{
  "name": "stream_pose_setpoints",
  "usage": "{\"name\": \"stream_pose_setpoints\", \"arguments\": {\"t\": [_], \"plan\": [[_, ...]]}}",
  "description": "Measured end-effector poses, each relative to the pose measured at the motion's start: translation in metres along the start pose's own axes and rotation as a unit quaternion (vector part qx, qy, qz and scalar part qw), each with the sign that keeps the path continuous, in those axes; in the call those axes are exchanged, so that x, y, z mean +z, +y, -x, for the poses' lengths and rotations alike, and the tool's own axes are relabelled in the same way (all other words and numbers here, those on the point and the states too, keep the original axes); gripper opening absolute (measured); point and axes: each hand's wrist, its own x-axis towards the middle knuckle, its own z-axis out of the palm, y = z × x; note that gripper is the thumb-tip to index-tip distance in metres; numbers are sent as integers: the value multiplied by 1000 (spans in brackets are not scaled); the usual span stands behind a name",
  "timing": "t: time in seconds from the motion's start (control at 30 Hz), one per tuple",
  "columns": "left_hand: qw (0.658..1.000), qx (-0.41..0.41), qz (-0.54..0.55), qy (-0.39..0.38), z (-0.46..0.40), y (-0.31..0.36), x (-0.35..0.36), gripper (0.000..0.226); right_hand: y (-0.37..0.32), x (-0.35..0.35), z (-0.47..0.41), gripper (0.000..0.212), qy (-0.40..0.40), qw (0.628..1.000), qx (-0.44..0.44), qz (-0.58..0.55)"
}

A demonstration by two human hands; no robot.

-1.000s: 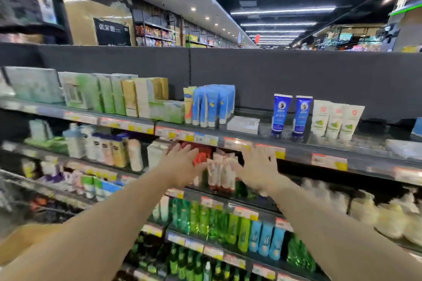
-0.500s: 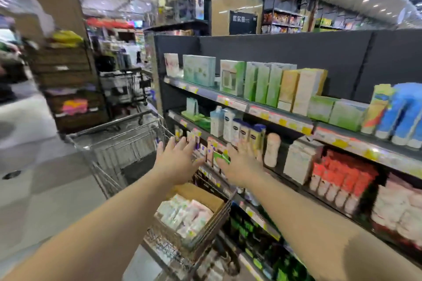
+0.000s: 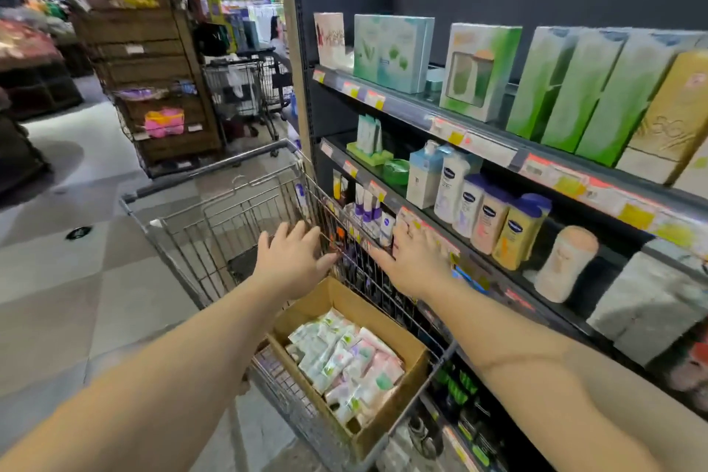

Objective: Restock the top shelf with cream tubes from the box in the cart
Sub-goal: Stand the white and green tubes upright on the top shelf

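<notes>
Both hands, left hand [image 3: 293,261] and right hand [image 3: 412,264], empty, spread above box [image 3: 406,341] of cream tubes [image 3: 344,360].

Lower centre, a brown cardboard box [image 3: 402,347] holds cream tubes [image 3: 346,362] in white, pale pink and lilac with green marks. The cart [image 3: 230,195] around it is grey wire. At right, the top shelf [image 3: 494,144] is dark grey with orange and yellow price tags, carrying green-and-white cartons [image 3: 574,88] and a gold-patterned carton [image 3: 674,115]. The floor [image 3: 76,299] at left is pale grey checks.
</notes>
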Motion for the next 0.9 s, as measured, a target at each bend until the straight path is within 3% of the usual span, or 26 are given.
{"name": "stream_pose_setpoints", "arguments": {"t": [0.2,0.33,0.5,0.7,0.8,0.9], "plan": [[997,-3,15,-78,-65,-35,71,69,4,68,-58,54,-20,997,40,-59],[987,34,-7,-157,-106,-66,132,73,7,133,-78,58,-106,980,131,-104],[968,103,-27,-226,-145,-101,206,72,3,226,-91,48,-184,931,246,-198],[949,130,-14,-288,-157,-136,297,71,-17,358,-86,59,-261,862,348,-259],[935,132,0,-329,-158,-135,331,72,-28,409,-81,52,-266,836,409,-252],[924,149,33,-351,-158,-131,352,70,-35,437,-85,44,-217,824,454,-259]]}}
